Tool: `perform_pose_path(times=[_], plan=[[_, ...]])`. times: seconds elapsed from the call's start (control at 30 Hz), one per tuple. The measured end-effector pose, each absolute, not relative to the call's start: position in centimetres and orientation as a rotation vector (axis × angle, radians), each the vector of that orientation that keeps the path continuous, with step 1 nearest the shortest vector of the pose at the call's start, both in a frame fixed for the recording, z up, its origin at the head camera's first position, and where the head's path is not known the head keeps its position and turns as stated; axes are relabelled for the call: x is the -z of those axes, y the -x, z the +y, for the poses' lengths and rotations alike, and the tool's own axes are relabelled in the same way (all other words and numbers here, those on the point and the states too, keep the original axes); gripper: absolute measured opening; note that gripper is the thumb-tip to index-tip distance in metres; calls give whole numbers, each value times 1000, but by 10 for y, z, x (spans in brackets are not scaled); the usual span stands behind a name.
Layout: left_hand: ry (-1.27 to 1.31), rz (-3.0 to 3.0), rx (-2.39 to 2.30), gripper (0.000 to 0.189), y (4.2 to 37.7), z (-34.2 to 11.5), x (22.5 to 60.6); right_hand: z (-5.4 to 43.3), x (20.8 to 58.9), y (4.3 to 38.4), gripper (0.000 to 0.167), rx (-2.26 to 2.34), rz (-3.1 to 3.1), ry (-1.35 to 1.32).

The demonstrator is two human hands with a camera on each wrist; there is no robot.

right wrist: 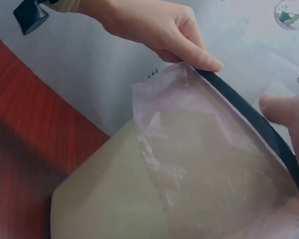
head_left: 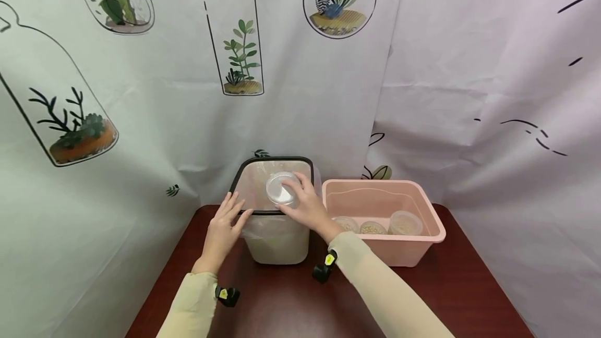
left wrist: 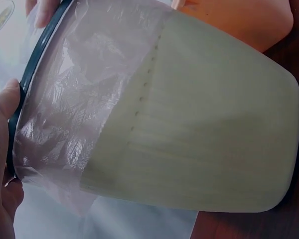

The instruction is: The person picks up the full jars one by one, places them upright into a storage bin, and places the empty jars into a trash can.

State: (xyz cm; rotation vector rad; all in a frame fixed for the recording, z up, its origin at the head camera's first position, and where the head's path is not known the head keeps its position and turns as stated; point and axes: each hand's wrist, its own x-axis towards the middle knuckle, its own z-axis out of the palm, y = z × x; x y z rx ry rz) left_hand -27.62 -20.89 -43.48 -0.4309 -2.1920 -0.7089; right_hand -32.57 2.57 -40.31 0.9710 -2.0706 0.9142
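Observation:
A trash bin (head_left: 277, 241) stands upright on the table, a clear plastic liner (left wrist: 84, 94) folded over its black rim (head_left: 267, 213). My left hand (head_left: 223, 228) holds the bin's front left corner, its thumb on the front of the rim and its fingers at the left side. Over the bin's opening, my right hand (head_left: 307, 205) grips a round clear plastic container (head_left: 280, 188) between thumb and fingers. The container is tilted, one round face turned up towards me. The right wrist view shows the right thumb (right wrist: 279, 108) just above the rim.
To the right of the bin stands a pink plastic tub (head_left: 399, 252). Inside it are several round clear containers (head_left: 406, 223) with pale grain-like contents. A white cloth (head_left: 291, 119) printed with plants in jars hangs behind the dark red table (head_left: 291, 301).

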Motion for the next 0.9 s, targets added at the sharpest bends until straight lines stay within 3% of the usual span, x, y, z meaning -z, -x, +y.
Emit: perform_pose_path(times=[0.3, 0.9], plan=[[461, -2170, 734, 42, 278, -205, 434, 27, 400, 327, 21, -881, -2180, -937], [454, -2160, 691, 45, 273, -202, 429, 45, 410, 306, 17, -992, -1850, -943]])
